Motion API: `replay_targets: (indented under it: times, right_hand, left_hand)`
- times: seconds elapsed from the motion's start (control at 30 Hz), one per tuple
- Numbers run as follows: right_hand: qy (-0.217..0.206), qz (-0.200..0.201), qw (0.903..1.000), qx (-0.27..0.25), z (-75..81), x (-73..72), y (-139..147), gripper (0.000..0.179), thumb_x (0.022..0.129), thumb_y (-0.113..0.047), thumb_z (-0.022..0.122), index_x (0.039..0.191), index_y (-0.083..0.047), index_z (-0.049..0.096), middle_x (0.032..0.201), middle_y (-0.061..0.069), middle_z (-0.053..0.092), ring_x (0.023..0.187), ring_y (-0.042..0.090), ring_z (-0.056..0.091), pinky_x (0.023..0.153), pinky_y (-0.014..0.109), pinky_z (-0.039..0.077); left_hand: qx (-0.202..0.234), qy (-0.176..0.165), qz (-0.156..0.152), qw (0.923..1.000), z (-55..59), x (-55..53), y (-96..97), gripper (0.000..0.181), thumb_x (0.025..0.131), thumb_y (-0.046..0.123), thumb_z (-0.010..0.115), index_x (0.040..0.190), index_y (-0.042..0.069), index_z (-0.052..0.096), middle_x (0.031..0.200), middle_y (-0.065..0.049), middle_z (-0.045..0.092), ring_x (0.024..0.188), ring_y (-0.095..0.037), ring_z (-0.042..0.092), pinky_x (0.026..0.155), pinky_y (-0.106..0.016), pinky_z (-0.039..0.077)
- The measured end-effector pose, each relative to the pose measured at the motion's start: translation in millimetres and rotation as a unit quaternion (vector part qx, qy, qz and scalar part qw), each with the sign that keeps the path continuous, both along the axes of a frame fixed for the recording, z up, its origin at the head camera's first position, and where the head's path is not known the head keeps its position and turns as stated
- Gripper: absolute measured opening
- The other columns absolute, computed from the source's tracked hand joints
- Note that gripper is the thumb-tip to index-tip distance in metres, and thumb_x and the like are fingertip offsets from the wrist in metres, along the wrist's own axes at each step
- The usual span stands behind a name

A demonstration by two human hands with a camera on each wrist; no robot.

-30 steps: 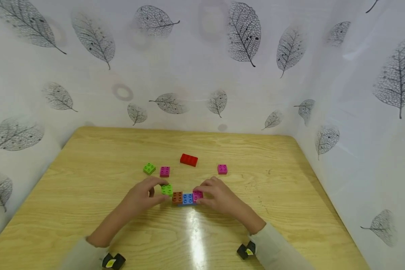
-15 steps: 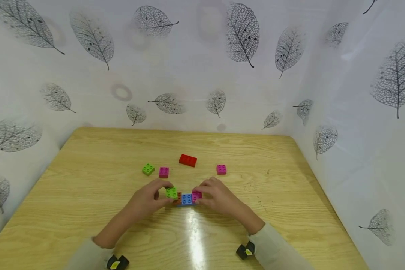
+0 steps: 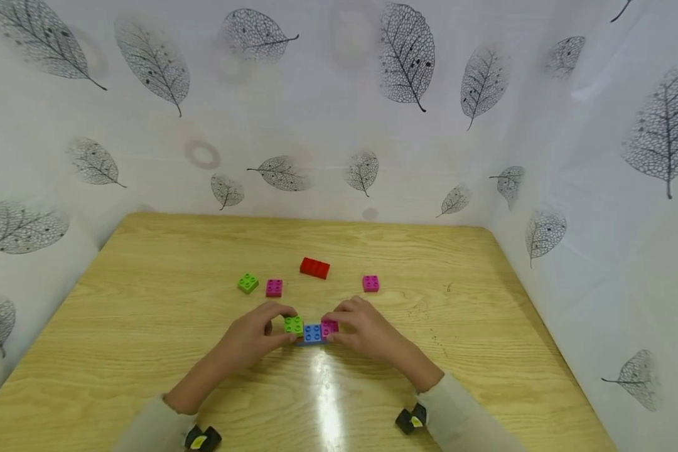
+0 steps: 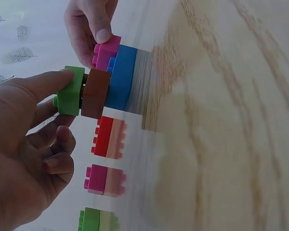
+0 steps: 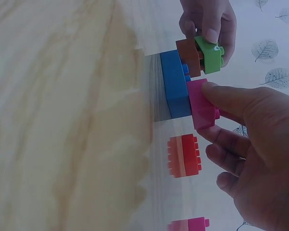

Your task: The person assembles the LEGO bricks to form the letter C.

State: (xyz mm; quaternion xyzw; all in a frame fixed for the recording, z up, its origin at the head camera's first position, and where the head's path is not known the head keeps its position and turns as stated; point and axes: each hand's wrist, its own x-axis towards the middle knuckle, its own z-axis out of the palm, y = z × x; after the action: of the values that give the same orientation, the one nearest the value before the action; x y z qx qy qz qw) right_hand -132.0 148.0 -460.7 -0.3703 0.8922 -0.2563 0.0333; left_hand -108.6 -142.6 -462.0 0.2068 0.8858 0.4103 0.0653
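My left hand (image 3: 253, 333) pinches a light green toy building brick (image 3: 294, 326) between thumb and fingers. The green brick sits over a brown brick (image 4: 95, 94), and a narrow gap with studs shows between them in the left wrist view. Under the brown brick is one end of a longer blue brick (image 4: 121, 79), which lies on the table. A pink brick (image 5: 202, 103) is on the blue brick's other end, gripped by the thumb and fingers of my right hand (image 3: 367, 328). Blue studs show between the brown and pink bricks.
Behind the hands, a second green brick (image 3: 248, 283), a pink brick (image 3: 274, 288), a red brick (image 3: 314, 268) and another pink brick (image 3: 370, 284) lie apart on the wooden table (image 3: 452, 376). A leaf-patterned white curtain (image 3: 316, 125) surrounds the table's back and sides.
My left hand has moved right with the green brick, from beside the brown brick to over it, covering the brown studs in the head view. The right hand has stayed on the pink brick.
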Motion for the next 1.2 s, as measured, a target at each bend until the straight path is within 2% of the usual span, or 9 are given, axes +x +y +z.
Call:
replay_targets:
  times: [0.27,0.43,0.63,0.87,1.2]
  right_hand:
    - [0.019,0.009,0.9997,-0.008,-1.9,-1.2,-0.5,0.033,0.097,-0.025,0.081,0.128,-0.014,0.076,0.118,0.002,0.070,0.108,0.021,0.057,0.094,0.040,0.050]
    - [0.011,0.004,0.9999,-0.001,-1.9,-1.6,-0.4,0.033,0.098,-0.027,0.080,0.128,-0.015,0.076,0.119,0.002,0.070,0.108,0.021,0.057,0.094,0.040,0.049]
    - [0.017,0.008,0.9998,-0.002,-1.7,-1.2,-0.4,0.033,0.098,-0.027,0.080,0.128,-0.014,0.076,0.118,0.003,0.070,0.108,0.022,0.057,0.093,0.040,0.049]
    - [0.019,0.010,0.9998,-0.002,-2.6,-1.5,0.1,0.033,0.098,-0.028,0.080,0.128,-0.015,0.076,0.117,0.002,0.070,0.107,0.021,0.057,0.093,0.040,0.050]
    - [0.023,0.009,0.9997,-0.007,-2.0,-0.7,0.9,0.034,0.098,-0.026,0.080,0.129,-0.014,0.076,0.118,0.003,0.070,0.108,0.022,0.058,0.094,0.040,0.050]
  left_hand:
    - [-0.030,0.026,0.001,0.9992,2.8,0.1,0.2,0.036,0.097,0.033,0.080,0.130,0.022,0.072,0.131,0.004,0.066,0.081,-0.009,0.054,0.067,-0.028,0.049]
    - [-0.048,0.040,-0.007,0.9980,3.4,-1.8,-0.1,0.037,0.097,0.034,0.080,0.131,0.023,0.073,0.135,0.003,0.066,0.083,-0.007,0.056,0.068,-0.028,0.050]
    - [-0.051,0.051,-0.018,0.9973,3.0,-3.0,0.6,0.035,0.097,0.038,0.079,0.129,0.023,0.075,0.131,0.000,0.067,0.080,-0.006,0.056,0.064,-0.027,0.049]
    - [-0.044,0.052,-0.012,0.9976,0.0,-2.5,1.4,0.035,0.096,0.034,0.081,0.129,0.022,0.074,0.131,0.000,0.067,0.077,-0.006,0.054,0.061,-0.027,0.047]
    - [-0.041,0.060,-0.002,0.9974,-4.3,-2.2,2.7,0.036,0.095,0.033,0.082,0.128,0.022,0.074,0.129,0.002,0.068,0.078,-0.005,0.053,0.064,-0.027,0.047]
